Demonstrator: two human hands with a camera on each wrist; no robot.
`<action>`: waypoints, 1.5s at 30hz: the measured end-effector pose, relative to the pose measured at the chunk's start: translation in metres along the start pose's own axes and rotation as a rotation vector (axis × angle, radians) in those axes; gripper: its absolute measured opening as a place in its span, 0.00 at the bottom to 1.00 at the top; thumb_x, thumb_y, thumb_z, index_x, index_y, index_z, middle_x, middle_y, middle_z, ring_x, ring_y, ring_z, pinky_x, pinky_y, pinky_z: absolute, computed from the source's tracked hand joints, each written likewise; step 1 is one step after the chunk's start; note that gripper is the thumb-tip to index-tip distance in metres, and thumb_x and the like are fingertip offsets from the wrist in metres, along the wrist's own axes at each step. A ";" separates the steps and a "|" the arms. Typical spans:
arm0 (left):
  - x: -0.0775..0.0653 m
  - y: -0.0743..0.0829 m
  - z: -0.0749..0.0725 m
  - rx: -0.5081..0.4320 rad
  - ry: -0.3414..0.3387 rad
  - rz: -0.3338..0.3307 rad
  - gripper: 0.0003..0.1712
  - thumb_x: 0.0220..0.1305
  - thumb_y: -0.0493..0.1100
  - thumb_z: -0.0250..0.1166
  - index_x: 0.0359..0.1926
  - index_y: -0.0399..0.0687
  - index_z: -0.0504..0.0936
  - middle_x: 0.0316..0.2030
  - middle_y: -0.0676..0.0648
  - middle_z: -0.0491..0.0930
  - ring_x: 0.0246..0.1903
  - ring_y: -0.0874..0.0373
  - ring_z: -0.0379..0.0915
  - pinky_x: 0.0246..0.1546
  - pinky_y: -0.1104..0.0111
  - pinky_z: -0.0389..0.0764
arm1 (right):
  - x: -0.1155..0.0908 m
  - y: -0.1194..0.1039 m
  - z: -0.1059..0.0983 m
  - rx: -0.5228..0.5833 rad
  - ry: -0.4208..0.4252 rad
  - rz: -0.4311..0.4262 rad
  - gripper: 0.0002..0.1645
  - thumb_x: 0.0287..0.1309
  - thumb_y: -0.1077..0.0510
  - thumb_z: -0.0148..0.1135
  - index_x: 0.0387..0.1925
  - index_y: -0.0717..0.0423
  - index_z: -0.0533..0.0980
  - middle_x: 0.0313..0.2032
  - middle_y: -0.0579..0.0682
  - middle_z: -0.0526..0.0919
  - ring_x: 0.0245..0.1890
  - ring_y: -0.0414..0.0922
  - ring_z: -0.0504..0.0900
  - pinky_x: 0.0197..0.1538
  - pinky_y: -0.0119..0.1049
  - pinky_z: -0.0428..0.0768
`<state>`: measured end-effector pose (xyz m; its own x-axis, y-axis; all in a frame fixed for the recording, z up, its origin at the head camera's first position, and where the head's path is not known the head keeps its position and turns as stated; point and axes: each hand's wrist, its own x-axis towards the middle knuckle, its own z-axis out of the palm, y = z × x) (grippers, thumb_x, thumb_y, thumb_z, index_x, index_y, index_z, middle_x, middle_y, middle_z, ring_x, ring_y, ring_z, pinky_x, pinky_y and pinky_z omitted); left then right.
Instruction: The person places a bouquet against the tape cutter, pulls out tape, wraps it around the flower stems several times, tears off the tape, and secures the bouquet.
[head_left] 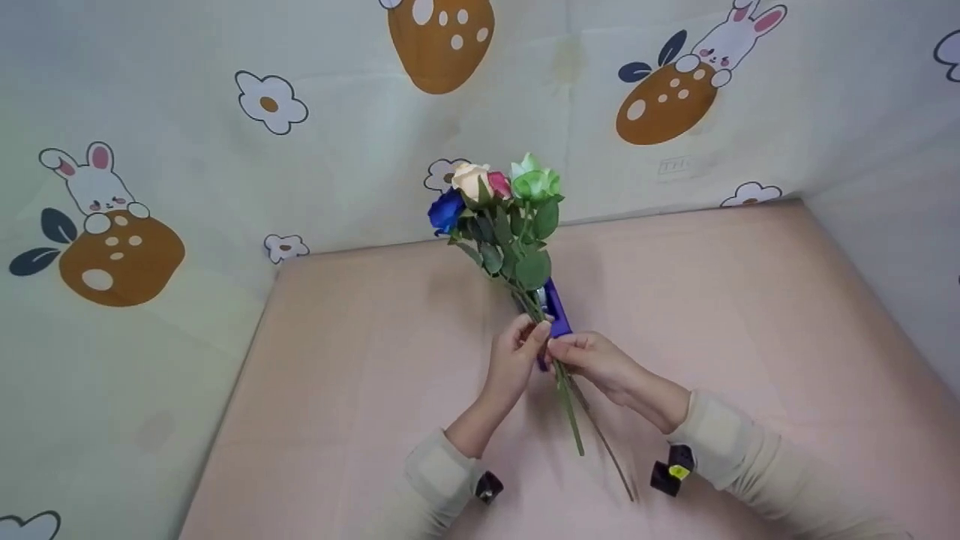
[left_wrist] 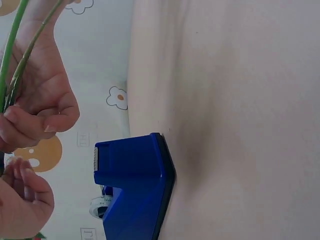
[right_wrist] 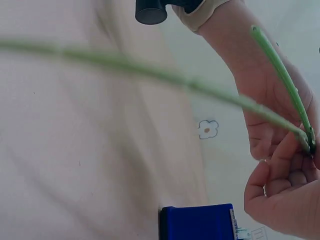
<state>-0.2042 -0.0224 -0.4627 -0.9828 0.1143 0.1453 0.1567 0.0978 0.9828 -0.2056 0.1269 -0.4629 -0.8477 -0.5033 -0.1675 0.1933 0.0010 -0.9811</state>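
Observation:
A bunch of artificial flowers (head_left: 510, 225) with blue, cream, pink and green blooms leans away over the table in the head view. My left hand (head_left: 514, 360) pinches the stems (head_left: 571, 420) just below the leaves. Close beside it, my right hand (head_left: 600, 364) grips the same stems a little lower; in the left wrist view, that right hand (left_wrist: 45, 95) has curled fingers at the stems. Two stem ends poke out toward me, one longer. Behind the hands, a blue tape dispenser (head_left: 558, 311) stands on the table, partly hidden in the head view but plainer in the left wrist view (left_wrist: 137, 175).
The pink-covered table (head_left: 360, 360) meets a pale wall cloth (head_left: 337, 172) printed with rabbits and flowers at its far edge. A small black camera (head_left: 489, 487) is on the left wrist, another (head_left: 671, 471) on the right.

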 end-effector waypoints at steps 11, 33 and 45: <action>0.013 0.009 -0.036 0.080 -0.072 -0.130 0.14 0.66 0.38 0.53 0.29 0.28 0.73 0.27 0.45 0.78 0.23 0.63 0.67 0.26 0.73 0.67 | -0.012 -0.022 -0.045 -0.813 0.055 -0.127 0.31 0.68 0.43 0.41 0.50 0.67 0.74 0.47 0.63 0.79 0.50 0.58 0.75 0.54 0.53 0.70; 0.017 -0.065 -0.129 0.370 -0.015 -0.531 0.13 0.66 0.37 0.52 0.40 0.30 0.78 0.24 0.50 0.69 0.25 0.59 0.62 0.27 0.72 0.65 | -0.083 -0.026 -0.159 -0.944 0.369 0.084 0.35 0.66 0.41 0.43 0.61 0.65 0.62 0.51 0.70 0.72 0.48 0.63 0.70 0.45 0.57 0.72; 0.012 -0.076 -0.134 0.555 -0.024 -0.496 0.14 0.62 0.43 0.59 0.40 0.35 0.75 0.27 0.47 0.76 0.25 0.59 0.67 0.24 0.72 0.69 | -0.089 -0.023 -0.165 -0.945 0.354 0.102 0.34 0.66 0.44 0.45 0.62 0.66 0.59 0.51 0.71 0.71 0.50 0.64 0.69 0.46 0.58 0.71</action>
<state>-0.2407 -0.1608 -0.5201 -0.9495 -0.0524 -0.3093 -0.2721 0.6280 0.7291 -0.2161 0.3142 -0.4414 -0.9763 -0.1775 -0.1236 -0.0665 0.7900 -0.6096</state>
